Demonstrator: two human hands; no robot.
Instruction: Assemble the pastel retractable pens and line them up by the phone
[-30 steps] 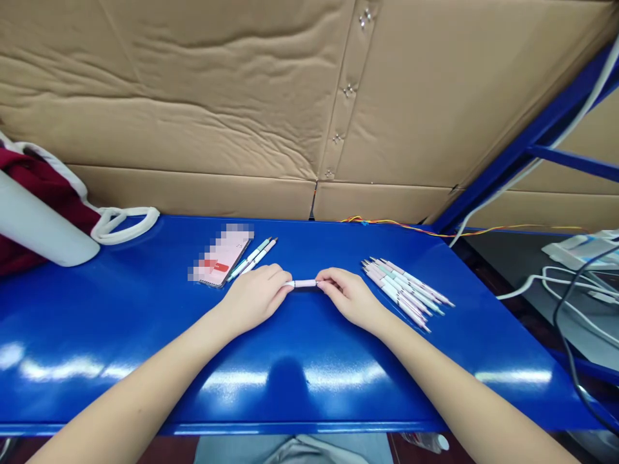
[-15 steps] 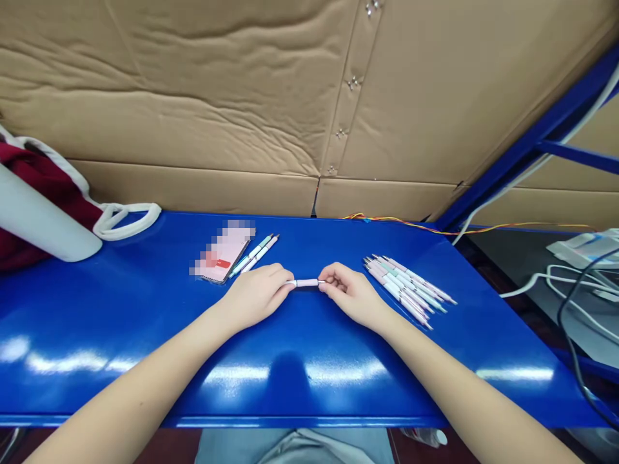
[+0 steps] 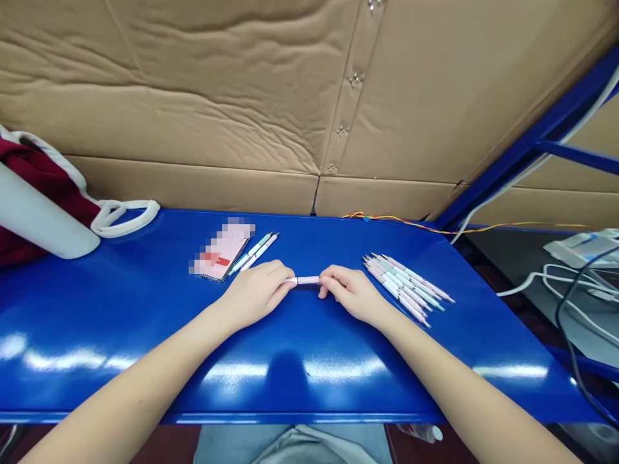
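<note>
The tall brown cardboard (image 3: 217, 77) stands behind my work, and the broad blue table (image 3: 159, 283) in front of it gives me plenty of bare surface under both wrists. I do well to let that surface steady my forearms, so that only the fingers have to work.

My left hand (image 3: 258, 290) is closed on one end of the slim pen, knuckles up, thumb along the near side. My right hand (image 3: 352, 293) meets the other end with a pinch of thumb and forefinger, the remaining fingers curled loosely below. The left looks like the anchor and the right like the finer worker; I judge that a firm left and a light right suit this best.

To my right lies the fanned pile of pens (image 3: 403, 287), close beside my right wrist, so I should take care not to sweep it with my forearm. Beyond my left hand is the phone (image 3: 225, 251), with a pair of pens (image 3: 260, 251) just beside it.

The held pen (image 3: 308, 280) lies level between my hands, just above or on the table; I cannot tell which. Its ends should stay in one line, since a bend could strain the dark ring (image 3: 298, 281) near my left fingers. What my right fingertips cover, I cannot see.
</note>
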